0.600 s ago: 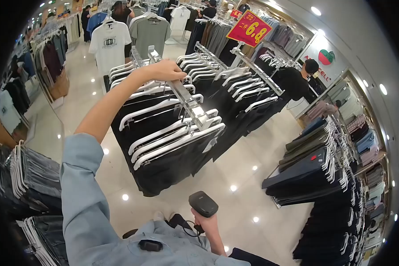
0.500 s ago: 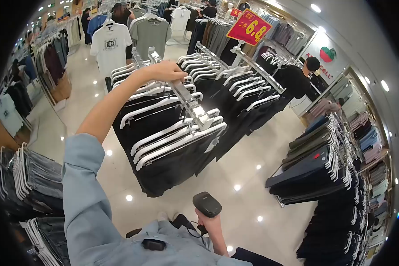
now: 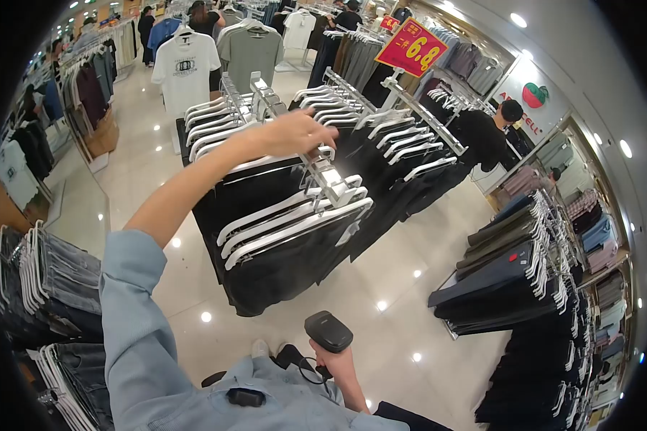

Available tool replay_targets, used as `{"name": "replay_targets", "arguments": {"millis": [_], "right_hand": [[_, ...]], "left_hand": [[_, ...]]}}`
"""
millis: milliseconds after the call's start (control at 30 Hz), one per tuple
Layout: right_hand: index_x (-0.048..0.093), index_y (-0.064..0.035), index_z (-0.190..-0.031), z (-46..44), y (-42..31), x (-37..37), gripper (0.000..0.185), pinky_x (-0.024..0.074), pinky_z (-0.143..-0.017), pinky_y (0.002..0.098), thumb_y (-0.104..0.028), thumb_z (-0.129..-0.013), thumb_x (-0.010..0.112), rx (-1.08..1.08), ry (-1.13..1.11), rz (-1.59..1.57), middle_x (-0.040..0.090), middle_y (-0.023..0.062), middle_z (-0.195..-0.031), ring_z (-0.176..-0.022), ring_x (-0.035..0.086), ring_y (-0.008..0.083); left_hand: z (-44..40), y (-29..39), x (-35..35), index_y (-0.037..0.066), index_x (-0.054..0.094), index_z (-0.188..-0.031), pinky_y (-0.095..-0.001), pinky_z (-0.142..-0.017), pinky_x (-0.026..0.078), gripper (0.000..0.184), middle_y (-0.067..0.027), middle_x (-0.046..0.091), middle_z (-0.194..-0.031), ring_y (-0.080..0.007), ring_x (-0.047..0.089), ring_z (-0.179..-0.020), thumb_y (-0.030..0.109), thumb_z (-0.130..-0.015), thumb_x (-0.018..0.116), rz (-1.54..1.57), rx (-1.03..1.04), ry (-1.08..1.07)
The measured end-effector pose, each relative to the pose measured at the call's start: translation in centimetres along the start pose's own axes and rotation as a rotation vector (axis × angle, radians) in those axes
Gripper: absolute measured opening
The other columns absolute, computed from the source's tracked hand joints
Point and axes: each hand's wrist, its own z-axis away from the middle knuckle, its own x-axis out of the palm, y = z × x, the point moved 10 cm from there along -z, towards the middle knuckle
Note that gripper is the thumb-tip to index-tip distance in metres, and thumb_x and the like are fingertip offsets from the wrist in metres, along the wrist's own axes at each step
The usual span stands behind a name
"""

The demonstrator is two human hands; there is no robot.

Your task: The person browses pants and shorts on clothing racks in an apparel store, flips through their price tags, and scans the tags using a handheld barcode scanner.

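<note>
One left hand (image 3: 295, 134), fingers parted, is hovering above a silvery metal rail (image 3: 329, 182), beyond three crosswise white plastic hangers (image 3: 269, 240), the right hand (image 3: 340, 365) clasping a black scanner (image 3: 328, 331).

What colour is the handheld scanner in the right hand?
The handheld scanner in the right hand is black; the head view shows it best.

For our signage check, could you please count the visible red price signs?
2: a large price sign above the metal rail, a smaller price sign behind, to its left; more may be hidden.
</note>
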Motion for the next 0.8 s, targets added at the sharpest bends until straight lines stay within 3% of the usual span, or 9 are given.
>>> {"name": "replay_targets", "arguments": {"millis": [33,100,200,433,500,567,667,767,800], "right_hand": [[0.064,-0.0051,-0.083,-0.1,0.1,0.2,0.016,0.0406,-0.048,0.028,-0.006,-0.088,0.079,0.004,-0.002,0.0,0.055,-0.0016,-0.06,-0.049,0.05,0.008],[0.064,-0.0049,-0.084,-0.3,0.6,0.4,0.016,0.0405,-0.047,0.0276,-0.005,-0.088,0.079,0.024,-0.003,0.007,0.056,-0.0016,-0.06,-0.049,0.05,0.0079],[0.071,-0.0028,-0.095,-0.6,1.2,0.4,0.018,0.0445,-0.049,0.0278,-0.014,-0.087,0.083,0.027,-0.037,0.036,0.062,0.0001,-0.067,-0.054,0.055,0.0086],[0.071,-0.0029,-0.095,-0.5,1.2,0.1,0.018,0.0452,-0.051,0.0288,-0.015,-0.088,0.082,0.013,-0.011,0.018,0.062,0.0,-0.068,-0.055,0.056,0.0088],[0.071,-0.0026,-0.095,-0.5,1.8,-0.1,0.018,0.0448,-0.051,0.0294,-0.015,-0.087,0.082,0.01,-0.009,0.009,0.062,0.0003,-0.068,-0.055,0.055,0.0092],[0.071,-0.0024,-0.096,-0.6,1.9,0.0,0.019,0.0445,-0.052,0.0296,-0.015,-0.087,0.082,0.017,-0.006,0.011,0.062,0.0004,-0.068,-0.055,0.055,0.0094],[0.07,-0.002,-0.097,-1.0,2.5,0.7,0.021,0.0442,-0.052,0.0296,-0.016,-0.087,0.083,0.043,-0.011,0.031,0.061,0.0007,-0.068,-0.055,0.055,0.0096],[0.069,-0.0014,-0.098,-1.1,1.8,1.1,0.023,0.0452,-0.052,0.0293,-0.017,-0.087,0.083,0.044,-0.036,0.06,0.062,0.0015,-0.069,-0.056,0.056,0.0097],[0.069,-0.0012,-0.098,-1.0,0.9,1.3,0.024,0.0457,-0.052,0.0293,-0.018,-0.087,0.083,0.014,-0.041,0.059,0.063,0.0017,-0.07,-0.056,0.056,0.0096]], "left_hand": [[0.4,3.0,0.4,0.008,0.079,-0.098,-0.0411,-0.094,0.048,0.049,-0.0107,0.074,-0.086,-0.0337,0.063,-0.09,0.042,-0.108,0.045,0.044,0.1,-0.037],[1.4,3.5,1.5,0.007,0.079,-0.094,-0.0415,-0.092,0.048,0.048,-0.0106,0.074,-0.089,-0.0322,0.062,-0.093,0.039,-0.108,0.046,-0.062,-0.009,-0.182],[1.1,3.0,1.0,0.011,0.078,-0.099,-0.0507,-0.111,0.038,0.039,-0.0056,0.07,-0.089,-0.0239,0.062,-0.099,0.027,-0.108,0.043,-0.033,0.081,-0.171],[1.3,-1.4,-0.5,0.013,0.074,-0.106,-0.0572,-0.115,0.029,0.043,-0.0041,0.07,-0.099,-0.0228,0.064,-0.11,0.038,-0.109,0.039,-0.105,-0.139,-0.243],[1.5,0.5,0.5,0.012,0.069,-0.114,-0.063,-0.123,0.022,0.036,-0.0062,0.069,-0.105,-0.0239,0.065,-0.113,0.029,-0.109,0.037,-0.325,0.076,-0.135],[2.3,5.2,1.5,0.011,0.068,-0.115,-0.0616,-0.122,0.027,0.036,-0.0085,0.069,-0.109,-0.0264,0.064,-0.115,0.027,-0.11,0.037,-0.319,0.337,-0.011],[2.1,9.6,2.6,0.008,0.068,-0.117,-0.0548,-0.123,0.03,0.037,-0.01,0.071,-0.111,-0.0284,0.064,-0.115,0.027,-0.111,0.038,-0.132,0.163,-0.241],[2.0,7.0,2.6,0.008,0.071,-0.11,-0.0534,-0.124,0.028,0.038,-0.0106,0.072,-0.108,-0.0286,0.065,-0.115,0.032,-0.11,0.042,-0.167,0.227,-0.197],[1.7,7.1,2.0,0.005,0.07,-0.1,-0.0512,-0.124,0.029,0.035,-0.0091,0.068,-0.096,-0.0287,0.064,-0.101,0.026,-0.109,0.043,-0.14,0.241,-0.143]]}}
